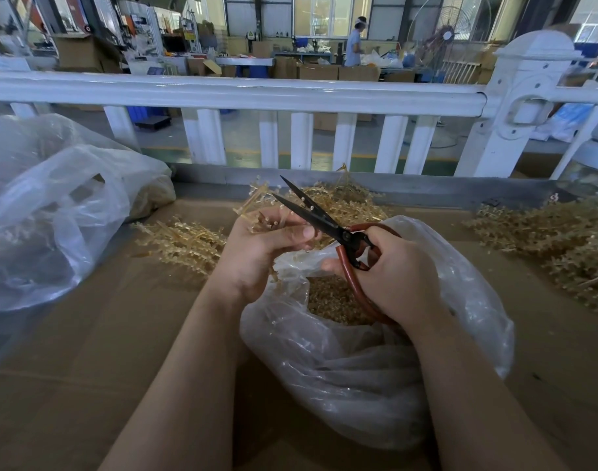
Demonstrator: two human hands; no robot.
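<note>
**Inspector:** Nearest you, the clear bag (375, 368) sits open on the table (104, 334), with trimmed pieces (335, 300) gathered in its mouth. Your right hand (392, 277) is curled through the red loops of the scissors (325, 222). The blades stand apart, tips pointing away from you.

**Operator:** And the left?

**Inspector:** Your left hand (257, 253) grips a bundle of amber sprigs (257, 212), fingers closed round the stems. It is held just past the bag's far edge, beside the lower blade. I cannot tell whether the two touch.

**Operator:** Which step is this?

**Inspector:** I judge it the trimming step, with the cut not yet made. The next move calls for you to seat one stem deep between the blades, clear of your thumb. Then close them over the bag so the offcut falls inside.

**Operator:** Stock?

**Inspector:** A loose heap (345, 205) lies beyond your hands and a larger heap (562, 239) at far right. A second bag (53, 205) stands at left, before the white railing (257, 90).
</note>
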